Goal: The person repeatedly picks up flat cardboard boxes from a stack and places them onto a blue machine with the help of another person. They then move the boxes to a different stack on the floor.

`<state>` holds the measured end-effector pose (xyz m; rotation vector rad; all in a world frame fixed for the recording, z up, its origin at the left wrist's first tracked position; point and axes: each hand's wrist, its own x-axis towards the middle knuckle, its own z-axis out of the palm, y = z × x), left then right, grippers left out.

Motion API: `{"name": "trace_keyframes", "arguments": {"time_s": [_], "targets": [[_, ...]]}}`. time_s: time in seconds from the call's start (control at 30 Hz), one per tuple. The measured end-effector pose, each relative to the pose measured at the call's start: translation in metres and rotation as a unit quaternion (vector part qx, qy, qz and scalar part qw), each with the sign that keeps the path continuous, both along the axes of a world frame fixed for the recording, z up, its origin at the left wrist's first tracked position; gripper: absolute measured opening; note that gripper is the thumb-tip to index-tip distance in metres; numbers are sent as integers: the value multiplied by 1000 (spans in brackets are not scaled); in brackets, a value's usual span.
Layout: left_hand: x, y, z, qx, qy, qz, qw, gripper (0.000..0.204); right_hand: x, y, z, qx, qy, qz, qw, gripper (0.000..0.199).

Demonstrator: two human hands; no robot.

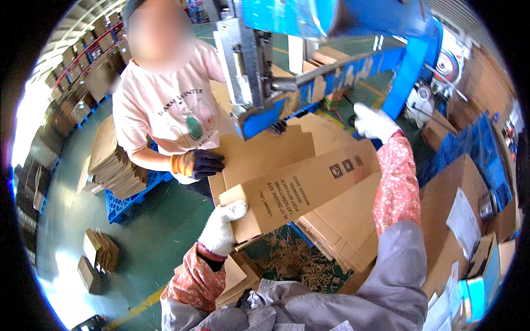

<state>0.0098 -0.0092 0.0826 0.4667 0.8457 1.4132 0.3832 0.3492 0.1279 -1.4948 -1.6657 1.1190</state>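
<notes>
The carton point(309, 185) lies slantwise between two people, in front of the blue machine point(353, 77). The left hand point(222, 225) pinches its near-left end, thumb against the cardboard — a sound hold if the panel stays flat. The right hand point(377, 122) is raised beyond the far end, fingers loosely apart, apparently empty. I'd have it steady that unsupported end, fingers well clear of the machine — and mind the co-worker's dark glove point(207, 164) at the opposite edge.
</notes>
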Motion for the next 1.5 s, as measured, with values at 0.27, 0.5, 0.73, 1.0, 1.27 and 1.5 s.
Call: {"name": "trace_keyframes", "arguments": {"time_s": [0.27,0.5,0.73,1.0,1.27,1.5], "targets": [[-18,-6,44,-9,25,-6,1000,46,-2,-14,26,-104,-111,4,988,73],[-10,7,49,-15,55,-12,998,46,30,-24,-4,-180,-65,58,980,68],[-1,25,59,59,-14,26,998,47,41,2,-43,-68,112,30,991,92],[-1,50,70,102,-92,4,991,43,3,28,40,69,356,89,928,66],[-2,39,55,136,-24,159,978,51,-51,95,63,96,309,49,945,44],[13,9,52,127,308,218,917,63,-72,140,63,46,228,11,972,42]]}}
